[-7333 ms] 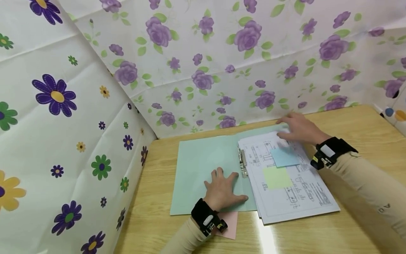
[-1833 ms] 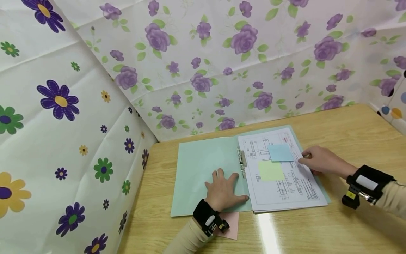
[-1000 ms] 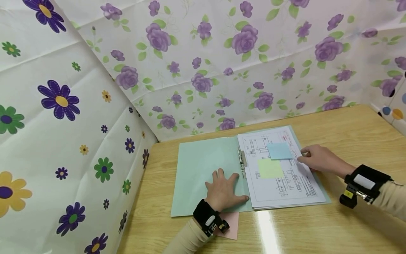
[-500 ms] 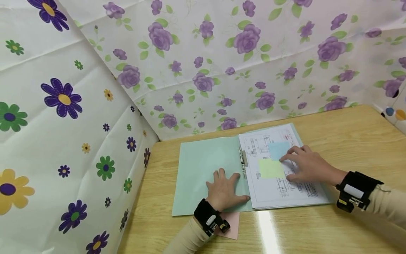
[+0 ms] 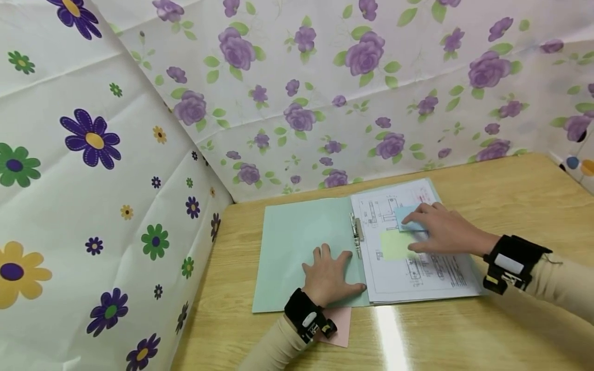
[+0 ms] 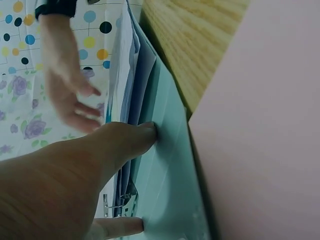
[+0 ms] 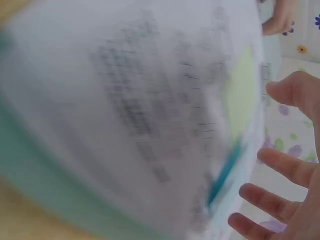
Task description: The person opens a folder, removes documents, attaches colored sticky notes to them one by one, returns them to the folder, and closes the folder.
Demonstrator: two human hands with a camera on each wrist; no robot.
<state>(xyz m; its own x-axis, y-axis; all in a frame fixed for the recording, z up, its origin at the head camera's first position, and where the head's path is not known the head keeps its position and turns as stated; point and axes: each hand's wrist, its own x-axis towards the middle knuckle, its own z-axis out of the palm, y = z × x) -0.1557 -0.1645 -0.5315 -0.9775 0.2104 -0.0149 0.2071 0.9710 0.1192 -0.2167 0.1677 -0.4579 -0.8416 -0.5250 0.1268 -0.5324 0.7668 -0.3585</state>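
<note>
A light green folder (image 5: 297, 226) lies spread on the table, a metal clip (image 5: 356, 232) along its spine. My left hand (image 5: 327, 275) rests on its left cover with fingers spread; the left wrist view has its thumb (image 6: 135, 137) on the cover near the paper edges. Printed drawing sheets (image 5: 394, 286) lie stacked on the right cover, bearing a yellow-green sticky note (image 5: 394, 245) and a blue sticky note (image 5: 405, 212). Over the notes is my right hand (image 5: 445, 229), partly covering the blue one. In the right wrist view its fingers are apart, holding nothing.
A pink paper (image 5: 341, 327) sticks out from under the folder's front edge, below my left wrist. Flower-patterned sheets hang behind the wooden table (image 5: 510, 190) and along its left side.
The sheets have shifted left and squared up inside the folder. My right hand has left their right edge and moved left over the notes. My left hand stays put.
</note>
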